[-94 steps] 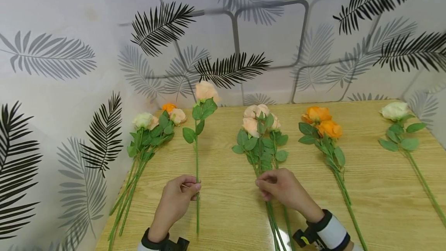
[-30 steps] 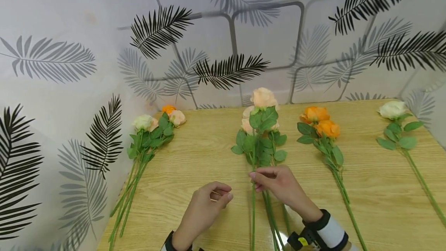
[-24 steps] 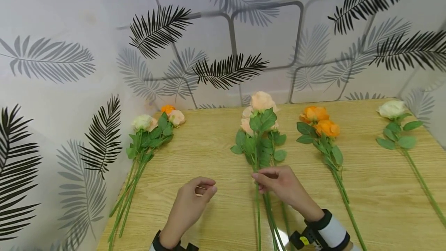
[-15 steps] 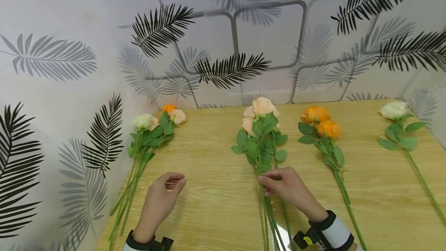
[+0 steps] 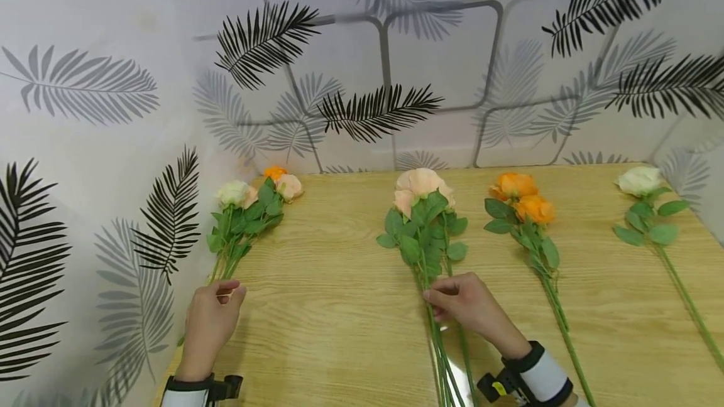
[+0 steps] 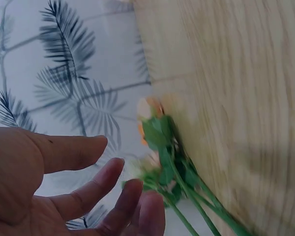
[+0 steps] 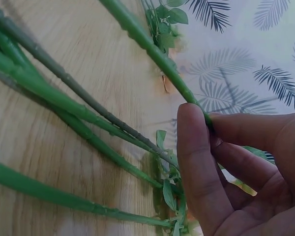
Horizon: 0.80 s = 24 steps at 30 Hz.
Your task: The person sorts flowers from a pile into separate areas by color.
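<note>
My right hand (image 5: pixel 466 306) pinches the green stem (image 7: pixel 155 56) of a peach rose (image 5: pixel 421 182) between thumb and fingertips. That rose lies over several other peach roses, and their stems (image 7: pixel 73 115) run beneath the pinched one. At the left, my left hand (image 5: pixel 210 322) hovers over the stems of a mixed bunch of roses, covering part of them. A gap shows between its thumb and loosely bent fingers (image 6: pixel 83 196), with nothing held. The bunch has a white rose (image 5: pixel 233 193), peach roses (image 5: pixel 290 187) and an orange one (image 5: pixel 274 172), their leaves (image 6: pixel 157 132) beyond the fingertips.
Two orange roses (image 5: pixel 534 207) lie right of the peach ones on the wooden table (image 5: pixel 339 281). A single white rose (image 5: pixel 639 179) lies at the far right. Leaf-patterned walls (image 5: pixel 351 55) border the table at the back and left.
The peach rose went from my left hand to my right, then came down onto the peach bunch. My left hand let go and moved left to the mixed bunch.
</note>
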Each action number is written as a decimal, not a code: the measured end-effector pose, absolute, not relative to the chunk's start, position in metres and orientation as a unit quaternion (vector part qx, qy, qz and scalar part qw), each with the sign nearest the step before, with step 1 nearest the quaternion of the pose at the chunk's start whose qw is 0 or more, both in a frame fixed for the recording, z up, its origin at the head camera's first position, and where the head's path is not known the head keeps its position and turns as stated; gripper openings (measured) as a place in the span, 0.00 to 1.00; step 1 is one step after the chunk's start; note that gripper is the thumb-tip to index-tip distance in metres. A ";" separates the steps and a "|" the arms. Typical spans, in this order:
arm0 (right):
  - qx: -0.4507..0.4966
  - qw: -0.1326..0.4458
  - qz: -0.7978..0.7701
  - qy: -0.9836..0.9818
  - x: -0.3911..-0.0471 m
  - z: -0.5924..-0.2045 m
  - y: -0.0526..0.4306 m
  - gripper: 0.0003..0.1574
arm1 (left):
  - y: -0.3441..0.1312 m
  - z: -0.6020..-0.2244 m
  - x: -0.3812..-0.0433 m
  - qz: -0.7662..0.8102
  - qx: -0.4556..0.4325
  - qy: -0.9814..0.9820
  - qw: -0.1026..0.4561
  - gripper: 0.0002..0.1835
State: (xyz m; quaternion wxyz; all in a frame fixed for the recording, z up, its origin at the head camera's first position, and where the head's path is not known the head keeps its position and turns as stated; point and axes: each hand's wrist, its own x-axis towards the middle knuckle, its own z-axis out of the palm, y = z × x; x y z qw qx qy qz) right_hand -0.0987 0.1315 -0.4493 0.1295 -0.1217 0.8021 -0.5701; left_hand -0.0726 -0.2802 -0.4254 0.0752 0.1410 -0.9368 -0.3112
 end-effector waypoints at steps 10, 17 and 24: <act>-0.081 0.141 -0.543 0.824 -0.099 -0.453 0.133 0.15 | -0.322 -0.439 -0.084 -0.262 0.183 -0.941 0.115 0.26; -0.075 0.159 -0.545 0.820 -0.099 -0.458 0.133 0.15 | -0.330 -0.445 -0.087 -0.243 0.200 -0.945 0.091 0.26; -0.079 0.157 -0.540 0.823 -0.099 -0.461 0.135 0.14 | -0.329 -0.455 -0.090 -0.237 0.216 -0.944 0.080 0.21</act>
